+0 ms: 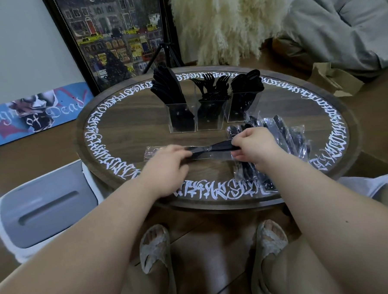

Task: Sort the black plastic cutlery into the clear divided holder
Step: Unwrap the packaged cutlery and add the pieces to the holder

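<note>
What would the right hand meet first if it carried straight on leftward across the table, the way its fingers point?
Most likely the left hand: the right hand points left along the wrapped cutlery piece both hands hold, and nothing else lies between them, though depth is hard to judge.

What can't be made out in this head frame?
- Head view: which utensil sits in the clear packet; left hand and right hand cover both ends, and the film glares.
- Head view: count and types in the wrapped pile; overlapping plastic and the right hand hide it.
- Head view: the holder bases; dark handles blur together.
- Head view: the fingers' undersides, turned away.
</note>
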`<action>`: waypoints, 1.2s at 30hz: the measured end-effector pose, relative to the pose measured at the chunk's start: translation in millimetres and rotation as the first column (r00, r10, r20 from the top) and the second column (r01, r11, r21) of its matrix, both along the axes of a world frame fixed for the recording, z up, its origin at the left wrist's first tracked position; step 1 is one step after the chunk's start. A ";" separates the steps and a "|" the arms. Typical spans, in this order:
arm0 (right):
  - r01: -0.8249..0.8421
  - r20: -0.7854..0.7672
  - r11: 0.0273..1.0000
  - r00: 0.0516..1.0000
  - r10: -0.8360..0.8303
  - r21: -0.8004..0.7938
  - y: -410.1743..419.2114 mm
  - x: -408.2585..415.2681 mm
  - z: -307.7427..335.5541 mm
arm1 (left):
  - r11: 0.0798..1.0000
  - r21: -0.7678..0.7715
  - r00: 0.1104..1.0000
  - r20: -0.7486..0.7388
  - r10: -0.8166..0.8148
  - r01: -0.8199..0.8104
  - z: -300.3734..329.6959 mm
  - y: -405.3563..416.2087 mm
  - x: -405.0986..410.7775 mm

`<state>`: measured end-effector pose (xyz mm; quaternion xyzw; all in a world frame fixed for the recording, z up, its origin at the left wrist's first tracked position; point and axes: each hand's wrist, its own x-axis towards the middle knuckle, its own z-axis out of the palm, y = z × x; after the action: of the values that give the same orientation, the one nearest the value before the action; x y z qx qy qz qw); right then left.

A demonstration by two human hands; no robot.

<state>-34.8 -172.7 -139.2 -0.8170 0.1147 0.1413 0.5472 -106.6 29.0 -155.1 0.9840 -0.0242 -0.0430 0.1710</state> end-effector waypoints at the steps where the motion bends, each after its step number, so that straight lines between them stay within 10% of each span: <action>1: -0.087 0.073 0.971 0.992 0.106 -0.225 -0.8 -0.6 0.0 | 0.999 0.022 0.997 -0.078 -0.023 0.025 -3.2 -2.3 -0.1; 5: -0.170 0.157 0.619 0.885 0.438 -0.767 0.3 -6.0 2.5 | 1.000 0.008 0.988 -0.153 0.008 -0.007 -6.3 4.0 3.8; 17: -0.228 0.085 0.296 0.643 0.761 -0.927 29.4 -15.9 -15.2 | 1.000 0.006 0.982 -0.188 -0.009 0.010 -5.9 13.6 -7.6; 25: -0.227 0.090 0.337 0.695 0.713 -0.914 -2.3 -4.1 -13.5 | 0.989 0.138 0.952 -0.292 0.093 -0.054 -13.7 18.9 -0.3; 31: -0.164 0.266 0.625 0.802 0.535 -0.763 -25.4 -18.6 10.0 | 0.972 0.197 0.943 -0.282 0.178 -0.125 -9.3 5.5 11.1; 36: -0.203 0.360 0.852 0.840 0.405 -0.483 -15.6 -26.2 11.6 | 0.975 0.006 0.973 0.075 0.220 -0.221 4.2 -15.3 15.6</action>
<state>-61.0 -188.3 -127.6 -0.9339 -0.1213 0.0074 0.3361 -91.0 13.6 -150.9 0.9827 0.0790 0.0125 0.1668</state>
